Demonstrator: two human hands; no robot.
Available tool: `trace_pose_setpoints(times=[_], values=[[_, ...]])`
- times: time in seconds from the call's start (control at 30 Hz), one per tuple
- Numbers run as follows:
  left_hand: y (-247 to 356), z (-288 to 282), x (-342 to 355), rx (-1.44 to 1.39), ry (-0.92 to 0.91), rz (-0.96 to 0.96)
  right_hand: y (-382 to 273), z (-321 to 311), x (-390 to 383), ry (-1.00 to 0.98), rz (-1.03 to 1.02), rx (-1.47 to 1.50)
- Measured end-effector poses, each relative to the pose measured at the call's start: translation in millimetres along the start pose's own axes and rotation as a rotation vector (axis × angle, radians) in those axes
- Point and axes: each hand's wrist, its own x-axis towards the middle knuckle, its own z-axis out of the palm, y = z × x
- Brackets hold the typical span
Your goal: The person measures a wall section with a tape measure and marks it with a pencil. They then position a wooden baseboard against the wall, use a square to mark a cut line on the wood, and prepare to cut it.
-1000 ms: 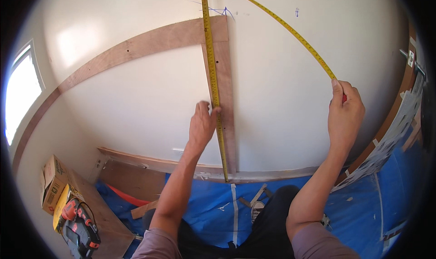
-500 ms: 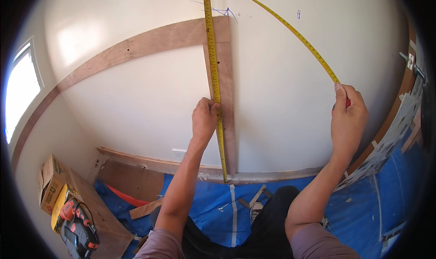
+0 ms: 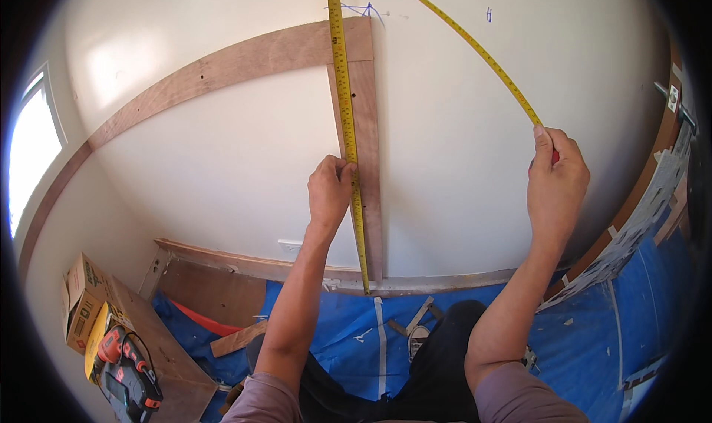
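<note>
A yellow tape measure [image 3: 343, 89] runs down along an upright wooden strip [image 3: 368, 156] on the white wall, its lower end near the wall's foot. My left hand [image 3: 330, 193] pinches the blade's edge about midway up the strip. Beyond the top of the view the blade loops over and comes back down to the right. There my right hand [image 3: 556, 174] is closed round the tape's case, of which only a bit of red shows between the fingers. A long wooden strip [image 3: 222, 71] meets the upright one at its top, with blue pen marks [image 3: 368, 9] just above the joint.
Blue sheeting [image 3: 341, 341] covers the floor, with a wood offcut [image 3: 239, 339] and a metal square-like tool [image 3: 415, 323] on it. At the left, a wooden box [image 3: 167, 371] carries a cardboard box [image 3: 83, 293] and a red-and-black power tool [image 3: 126, 371]. A door edge [image 3: 630, 200] stands right.
My right hand has moved slightly left and up with the tape case. The left hand keeps its pinch on the blade; the whole view has shifted a little.
</note>
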Motion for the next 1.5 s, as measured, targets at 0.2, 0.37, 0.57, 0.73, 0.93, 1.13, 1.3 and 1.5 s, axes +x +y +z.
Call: trace_pose_setpoints(times=[0.2,0.37,0.57,0.73,0.93,1.13,1.3,1.5], values=[[-1,1,-1,-0.001,0.004,0.001,0,0,0,0.004,0.015,0.013],[-2,1,1,0.014,0.006,-0.002,1,-1,1,0.004,0.030,0.072],[-3,2,1,0.007,0.006,-0.006,2,-4,2,-0.021,0.031,0.019],[-3,2,0,0.005,0.010,-0.004,1,-3,1,-0.015,0.029,0.018],[-4,3,0,0.000,0.013,0.011,-2,-4,0,-0.013,0.004,0.019],[-4,3,-2,-0.015,0.014,-0.008,-5,-3,-1,-0.017,0.033,0.028],[-4,3,-1,-0.017,0.014,0.000,-3,-2,0,-0.032,0.043,-0.011],[-6,2,0,-0.026,0.006,0.007,7,5,2,0.002,-0.008,0.000]])
